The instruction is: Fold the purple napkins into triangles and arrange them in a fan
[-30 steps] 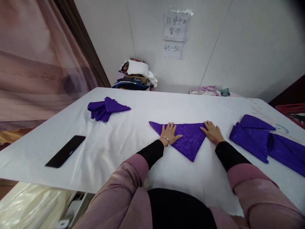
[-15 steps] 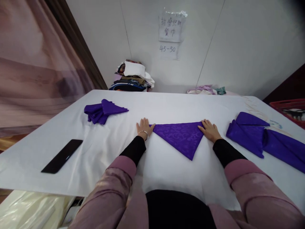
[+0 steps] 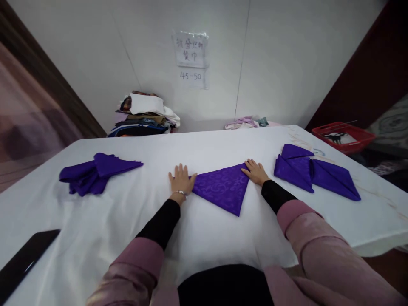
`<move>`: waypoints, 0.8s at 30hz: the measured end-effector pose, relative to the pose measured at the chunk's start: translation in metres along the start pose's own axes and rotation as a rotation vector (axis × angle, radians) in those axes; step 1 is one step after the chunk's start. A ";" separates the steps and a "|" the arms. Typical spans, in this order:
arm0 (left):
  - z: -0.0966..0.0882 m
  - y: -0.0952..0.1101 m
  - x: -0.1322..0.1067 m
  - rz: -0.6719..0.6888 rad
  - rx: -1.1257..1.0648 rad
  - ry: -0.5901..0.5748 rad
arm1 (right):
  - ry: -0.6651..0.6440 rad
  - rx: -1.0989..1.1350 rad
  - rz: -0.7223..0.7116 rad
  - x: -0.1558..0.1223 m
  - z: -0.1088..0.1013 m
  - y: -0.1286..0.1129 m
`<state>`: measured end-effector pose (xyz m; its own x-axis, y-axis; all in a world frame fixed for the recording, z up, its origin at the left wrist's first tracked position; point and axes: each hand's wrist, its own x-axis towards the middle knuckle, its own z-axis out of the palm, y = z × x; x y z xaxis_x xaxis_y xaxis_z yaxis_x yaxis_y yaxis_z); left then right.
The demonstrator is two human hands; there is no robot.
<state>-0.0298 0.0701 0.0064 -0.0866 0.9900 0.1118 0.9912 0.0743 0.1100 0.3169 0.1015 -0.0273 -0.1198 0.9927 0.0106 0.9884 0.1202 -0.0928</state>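
A purple patterned napkin, folded into a triangle with its tip toward me, lies on the white table. My left hand lies flat and open on the triangle's left corner, fingers spread. My right hand rests flat and open on the right corner. Both arms wear black sleeves under pink ones, and a bracelet sits on my left wrist.
A folded purple napkin lies at the left, and flat purple napkins at the right. A black phone sits near the front left edge. Cloth piles stand by the wall with paper signs. A red basket is at far right.
My left hand slid from the middle of the triangle out to its left corner. The head turned, so the view shifted and tilted; the right hand stayed on the right corner.
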 end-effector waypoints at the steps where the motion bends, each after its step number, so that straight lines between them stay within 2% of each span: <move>1: 0.000 0.018 -0.008 0.116 0.000 0.019 | 0.001 0.006 0.006 0.000 0.000 0.000; 5: 0.009 0.084 -0.045 0.573 -0.090 -0.054 | -0.002 0.023 0.009 0.001 0.000 0.000; 7: 0.017 0.104 -0.061 0.753 -0.139 -0.111 | -0.006 0.023 0.006 0.002 0.000 0.001; 9: 0.024 0.112 -0.071 0.859 -0.168 -0.171 | -0.005 0.023 0.003 0.002 0.001 0.002; 12: 0.033 0.113 -0.076 0.888 -0.175 -0.223 | -0.003 0.028 0.002 0.003 0.002 0.003; 24: 0.036 0.110 -0.075 0.893 -0.152 -0.213 | -0.036 0.097 0.115 0.019 -0.001 0.012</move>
<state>0.0893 0.0084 -0.0254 0.7369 0.6751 0.0353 0.6566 -0.7272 0.1999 0.3262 0.1214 -0.0273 -0.0114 0.9991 -0.0414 0.9824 0.0035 -0.1867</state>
